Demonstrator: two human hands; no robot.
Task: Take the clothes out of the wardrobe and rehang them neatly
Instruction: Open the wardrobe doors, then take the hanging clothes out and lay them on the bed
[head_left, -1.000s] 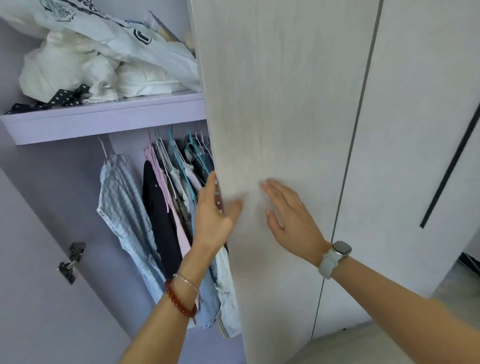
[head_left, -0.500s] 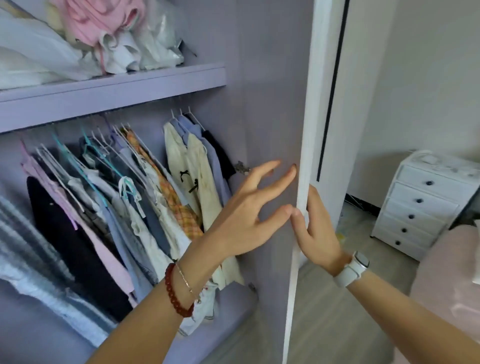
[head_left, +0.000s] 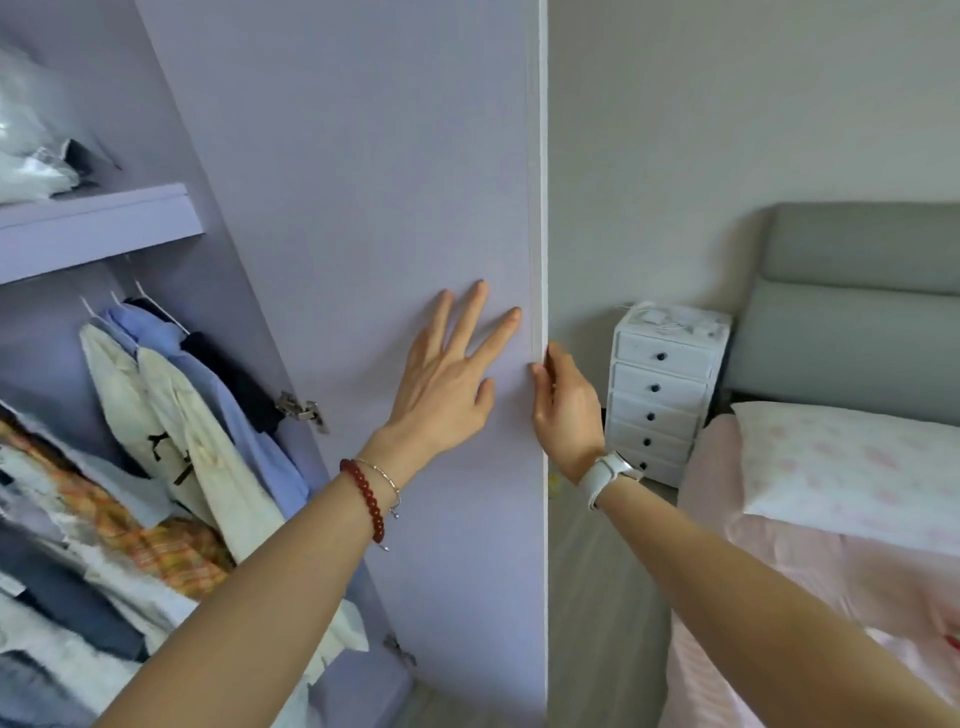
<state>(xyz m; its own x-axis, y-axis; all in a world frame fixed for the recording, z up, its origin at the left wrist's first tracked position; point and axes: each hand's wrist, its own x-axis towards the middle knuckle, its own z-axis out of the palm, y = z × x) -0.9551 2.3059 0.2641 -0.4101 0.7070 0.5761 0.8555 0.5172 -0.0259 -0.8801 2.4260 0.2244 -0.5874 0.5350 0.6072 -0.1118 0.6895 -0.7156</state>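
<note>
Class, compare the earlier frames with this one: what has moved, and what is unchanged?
The wardrobe door swung wide open. The left hand moved from its edge to flat on its inside face; the right hand now grips the edge. The clothes stay hanging, untouched.

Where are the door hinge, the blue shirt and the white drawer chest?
door hinge (head_left: 302, 409), head view, metal arm.
blue shirt (head_left: 244, 415), head view, shoulder.
white drawer chest (head_left: 662, 387), head view, second drawer front.

Two hands, the left hand (head_left: 447, 384) and the right hand (head_left: 563, 410), one open wardrobe door (head_left: 363, 208), one shelf (head_left: 98, 228), one white drawer chest (head_left: 667, 395) showing five drawers, one pillow (head_left: 852, 467), two door hinges (head_left: 301, 408).
</note>
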